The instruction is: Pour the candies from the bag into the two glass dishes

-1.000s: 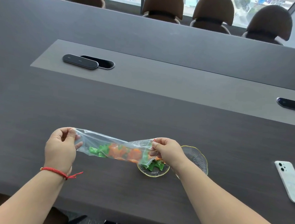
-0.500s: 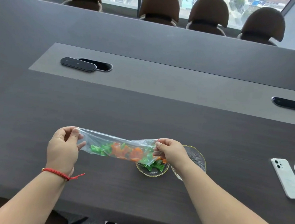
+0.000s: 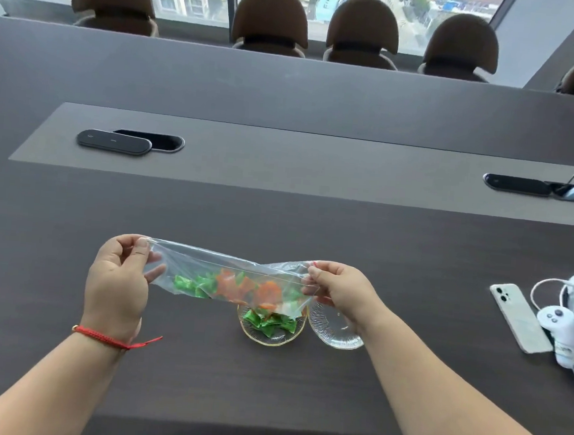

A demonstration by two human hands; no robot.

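A: Two hands on the bag [image 3: 226, 277]: left hand [image 3: 115, 282] pinches one end, right hand [image 3: 338, 293] pinches the other. Candies [image 3: 239, 287] sit between the grips.

B: Under the right grip, one dish [image 3: 272, 326] holds green candies; the second dish [image 3: 333, 332], just beside, sits below the right wrist.

two bare forearms come up from the lower corners of the frame, no sleeves showing on either. the left hand [image 3: 115, 286] has a thin red braided string bracelet [image 3: 104, 338] at the wrist, its loose end sticking out sideways. the right hand [image 3: 341, 295] wears nothing
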